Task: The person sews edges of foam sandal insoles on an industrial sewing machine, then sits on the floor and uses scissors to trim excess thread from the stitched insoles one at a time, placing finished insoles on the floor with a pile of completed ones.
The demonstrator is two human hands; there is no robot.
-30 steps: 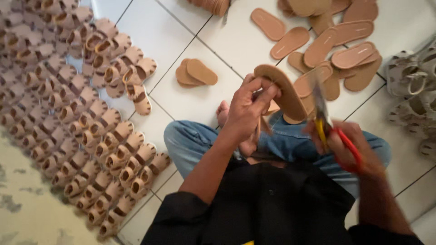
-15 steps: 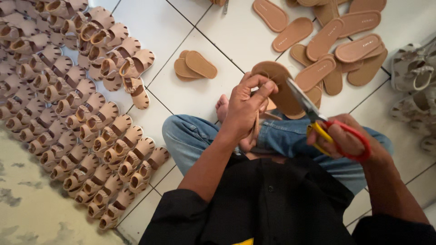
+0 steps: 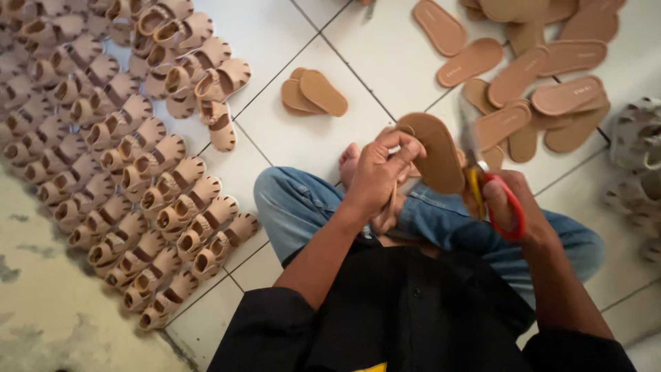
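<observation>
1. The floor (image 3: 317, 138) was pale tile with dark grout lines, giving way to a worn, mottled strip along the lower left of the frame.
2. Nearest, at bottom centre, the person sat cross-legged in a black shirt and blue jeans, filling the lower middle.
3. The left hand (image 3: 379, 176) was clenched around a tan sole (image 3: 434, 151), gripping its lower edge, with the sole standing tilted at centre frame above the knees.
4. The right hand (image 3: 509, 200) grasped red-and-yellow scissors (image 3: 492, 189), fingers through the handles; the blurred blades lay just beside the sole's right edge.
5. A bare foot showed just left of the left hand.
6. Open tile remained only in a band from centre to top centre, holding two stacked soles (image 3: 313, 93).
7. Rows of finished sandals (image 3: 151, 172) crowded the left side up to the upper left corner.
8. A loose pile of flat soles (image 3: 530, 76) filled the upper right; pale sandals (image 3: 637, 151) lined the right edge.
</observation>
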